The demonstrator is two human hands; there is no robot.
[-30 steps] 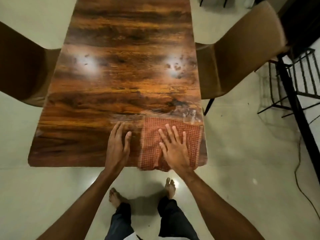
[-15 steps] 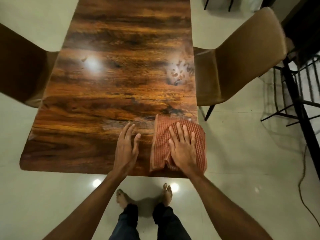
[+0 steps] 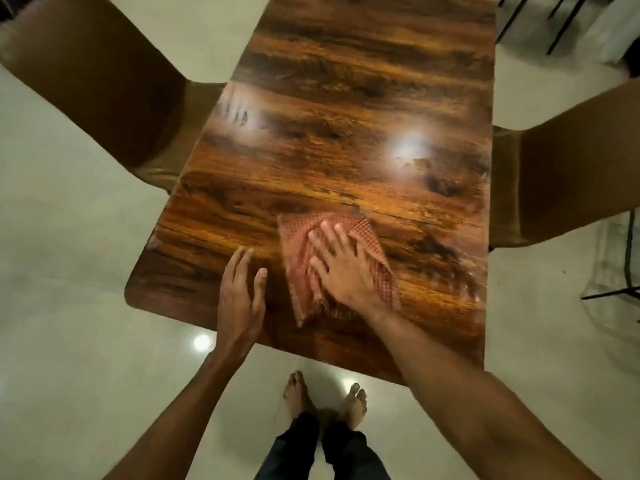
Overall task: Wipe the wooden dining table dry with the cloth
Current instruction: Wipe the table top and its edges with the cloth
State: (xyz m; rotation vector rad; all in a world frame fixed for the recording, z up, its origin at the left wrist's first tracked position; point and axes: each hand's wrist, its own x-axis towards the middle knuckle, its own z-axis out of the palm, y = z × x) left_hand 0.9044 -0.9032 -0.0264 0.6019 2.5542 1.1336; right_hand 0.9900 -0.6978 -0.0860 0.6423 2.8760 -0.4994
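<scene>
The wooden dining table (image 3: 346, 150) is glossy and fills the middle of the view. A red checked cloth (image 3: 377, 261) lies rumpled on its near half, about midway across. My right hand (image 3: 341, 268) presses down on the cloth with fingers spread, and part of the fabric is bunched under my palm. My left hand (image 3: 240, 299) rests flat on bare wood just left of the cloth, fingers apart and holding nothing. Water drops (image 3: 415, 162) glint under a light reflection farther up on the right. Faint wet streaks (image 3: 460, 282) show near the right edge.
A brown chair (image 3: 104, 81) stands against the table's left side and another brown chair (image 3: 571, 174) against the right side. A black metal frame (image 3: 627, 258) stands on the pale floor at far right. My bare feet (image 3: 298, 393) are by the near edge.
My right hand has slid the cloth left from the near right corner toward the table's middle, and it has bunched up. My left hand stays flat beside it. The view has swung right.
</scene>
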